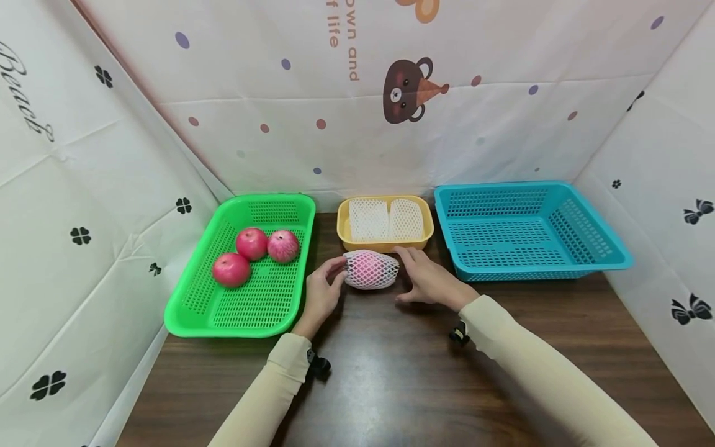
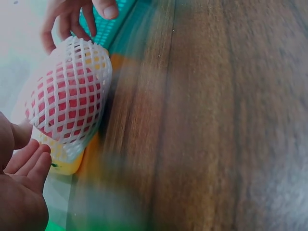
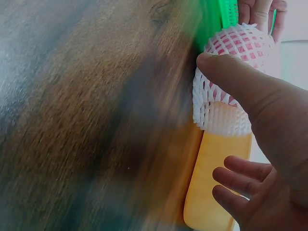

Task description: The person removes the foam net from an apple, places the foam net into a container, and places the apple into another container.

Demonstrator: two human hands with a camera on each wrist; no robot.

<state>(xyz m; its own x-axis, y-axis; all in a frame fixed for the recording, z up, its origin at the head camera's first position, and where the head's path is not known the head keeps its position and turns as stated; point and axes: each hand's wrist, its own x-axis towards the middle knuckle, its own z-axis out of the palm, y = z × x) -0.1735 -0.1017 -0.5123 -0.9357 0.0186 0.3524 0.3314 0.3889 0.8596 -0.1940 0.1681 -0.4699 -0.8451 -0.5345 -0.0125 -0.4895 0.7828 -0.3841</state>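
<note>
A pinkish-red apple in a white foam net (image 1: 371, 270) lies on its side in front of the small yellow basket, its net reaching past the fruit on the right. My left hand (image 1: 324, 293) is at the left end, thumb and fingertips pinching the edge of the net. At the other end my right hand (image 1: 427, 279) stays spread, thumb apart from the fingers, its palm not closed round the net. In the right wrist view the right thumb (image 3: 231, 72) passes in front of the net. The yellow basket (image 1: 385, 246) holds two flat white foam nets (image 1: 368, 220).
To the left is a green basket (image 1: 234, 332) with three red apples (image 1: 231, 270) inside. A blue basket (image 1: 536, 273) stands at the right. All stand on a dark wooden table (image 1: 380, 385), with a printed white cloth (image 1: 313, 81) behind and at the sides.
</note>
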